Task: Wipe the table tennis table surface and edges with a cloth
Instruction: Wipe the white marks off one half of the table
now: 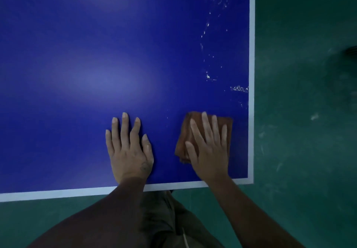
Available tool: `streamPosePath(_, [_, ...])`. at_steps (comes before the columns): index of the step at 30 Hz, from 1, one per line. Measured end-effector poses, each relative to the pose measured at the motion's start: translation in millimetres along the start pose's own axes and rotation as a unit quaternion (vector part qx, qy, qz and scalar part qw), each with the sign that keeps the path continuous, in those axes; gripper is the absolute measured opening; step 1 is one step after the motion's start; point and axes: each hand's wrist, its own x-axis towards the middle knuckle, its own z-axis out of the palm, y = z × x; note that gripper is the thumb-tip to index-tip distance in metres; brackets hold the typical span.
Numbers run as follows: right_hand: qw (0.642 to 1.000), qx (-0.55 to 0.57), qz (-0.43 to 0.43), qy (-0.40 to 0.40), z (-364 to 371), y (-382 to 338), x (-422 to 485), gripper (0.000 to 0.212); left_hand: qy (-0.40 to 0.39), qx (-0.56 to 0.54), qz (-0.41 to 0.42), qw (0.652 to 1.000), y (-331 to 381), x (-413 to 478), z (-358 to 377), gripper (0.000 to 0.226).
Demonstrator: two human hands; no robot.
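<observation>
Folded rust-brown cloth (228, 127) flat under the right hand (209, 151), fingers straight, left hand (129, 151) spread on the blue table tennis table (96, 54) just beside

No legible text, label, brand, number or sign appears in the head view. The blue surface (96, 54) carries only a plain white boundary stripe (251, 73) along its near and right edges, with no characters on it. A small dark mark (144, 167) on the back of the left hand (129, 151) is too blurred to read.
</observation>
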Motion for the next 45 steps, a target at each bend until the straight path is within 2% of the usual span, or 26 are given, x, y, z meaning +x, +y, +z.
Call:
streamPosePath(3, [1.0,-0.016,0.019,0.002,-3,17,-6,0.066,0.001,-0.004,-0.002,1.0,3,3,0,0.057])
streamPosePath(9, [0.997,-0.029,0.061,0.031,-31,63,107,0.064,-0.004,0.003,0.0,1.0,1,3,-1,0.056])
streamPosePath(12, [0.998,-0.017,0.057,0.01,-42,72,150,0.065,0.009,-0.001,0.006,1.0,3,4,0,0.056])
streamPosePath(15, [0.997,-0.014,0.077,-0.005,-41,61,143,0.067,0.02,0.003,0.009,1.0,2,2,0,0.056])
streamPosePath(19, [0.996,-0.022,0.082,0.021,-27,33,81,0.065,0.025,-0.003,0.01,1.0,-1,1,4,0.057])
streamPosePath(22, [0.999,-0.025,0.022,0.002,-12,13,28,0.065,0.038,-0.006,0.013,0.999,-3,0,8,0.056])
streamPosePath(26, [0.99,-0.016,-0.135,-0.026,-8,20,16,0.065,0.069,0.0,0.014,0.997,0,0,11,0.053])
streamPosePath(28, [0.974,-0.014,-0.223,-0.032,-16,34,46,0.063,0.082,-0.003,-0.027,0.996,16,-1,15,0.053])
streamPosePath(30, [0.959,-0.01,-0.281,-0.023,-24,47,93,0.062,0.104,-0.021,-0.111,0.988,44,0,20,0.054])
streamPosePath(32, [0.958,-0.003,-0.286,0.003,-32,52,143,0.06,0.138,-0.038,-0.194,0.971,82,1,27,0.053])
streamPosePath(34, [0.967,-0.005,-0.254,0.015,-40,51,189,0.06,0.163,-0.041,-0.254,0.952,124,-1,37,0.054])
streamPosePath(37, [0.975,-0.019,-0.222,-0.009,-52,43,225,0.064,0.152,-0.025,-0.309,0.938,172,-12,53,0.057])
streamPosePath(41, [0.966,-0.019,-0.257,-0.011,-50,56,202,0.065,0.151,-0.001,-0.327,0.933,182,-14,66,0.059])
streamPosePath(45, [0.937,-0.012,-0.348,-0.023,-42,97,144,0.063,0.152,0.008,-0.326,0.933,183,-13,69,0.06])
